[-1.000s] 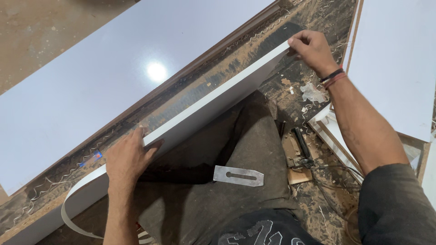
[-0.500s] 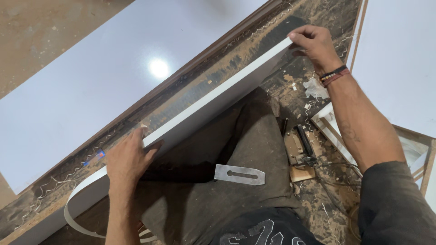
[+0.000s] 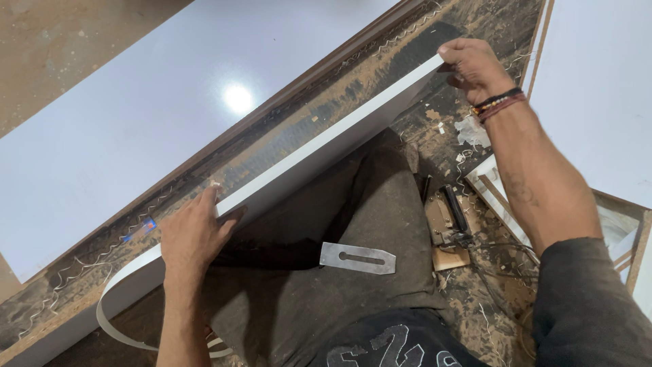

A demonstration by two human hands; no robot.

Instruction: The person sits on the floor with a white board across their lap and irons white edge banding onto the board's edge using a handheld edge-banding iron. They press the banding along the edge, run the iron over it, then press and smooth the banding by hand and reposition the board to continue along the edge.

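Note:
A long white board (image 3: 319,153) stands on its edge, running diagonally from lower left to upper right across my lap. My left hand (image 3: 193,234) presses on its top edge near the lower left, fingers laid over the white edge strip. My right hand (image 3: 475,68) grips the board's far upper-right end. A loose white edge-banding strip (image 3: 112,319) curls off the board's lower-left end. A flat metal plane blade (image 3: 358,257) lies on my dark trouser leg between my arms.
A large white panel (image 3: 122,115) lies beyond the board at upper left. Another white panel (image 3: 598,88) is at the right. The dusty floor (image 3: 496,299) carries wood shavings, a small wooden block (image 3: 448,255) and a dark tool (image 3: 454,207).
My right hand has shifted slightly along the board's far end. The left hand stays pressed on the edge in about the same place.

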